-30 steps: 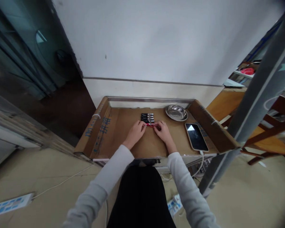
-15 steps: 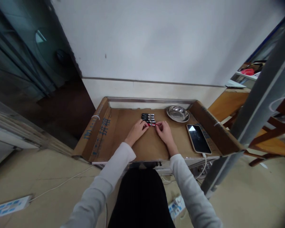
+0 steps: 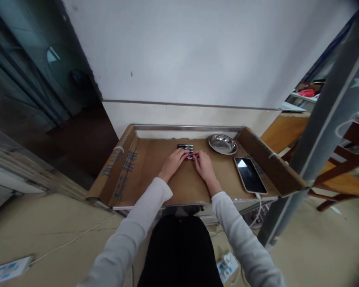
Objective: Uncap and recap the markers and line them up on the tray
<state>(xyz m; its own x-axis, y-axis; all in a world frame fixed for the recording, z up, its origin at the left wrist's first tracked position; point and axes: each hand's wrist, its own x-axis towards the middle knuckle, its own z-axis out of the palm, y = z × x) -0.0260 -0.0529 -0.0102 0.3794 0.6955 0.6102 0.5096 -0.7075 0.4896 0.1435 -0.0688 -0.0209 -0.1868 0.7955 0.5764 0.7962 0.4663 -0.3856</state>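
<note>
Several dark batteries or short markers [image 3: 184,146] with silvery right ends lie side by side in a stack on the cardboard-lined table [image 3: 155,167]. A red one [image 3: 190,158] lies at the near end of the stack, between my hands. My left hand [image 3: 174,162] has its fingers pinched at the stack's left side, near the red one. From the right, my right hand [image 3: 204,164] reaches in with thumb and fingers together at the other end. The fingertips hide part of the nearest pieces, so what each hand grips is too small to make out.
A round steel dish [image 3: 223,144] sits at the back right. Nearer on the right lies a phone [image 3: 250,175] with a white cable. Raised cardboard flaps [image 3: 112,169] edge the table's sides. A metal post [image 3: 320,115] stands at the right.
My right hand has moved slightly left, and both hands are closer together. The fingers now cover more of the nearer dark pieces. The view has shifted slightly.
</note>
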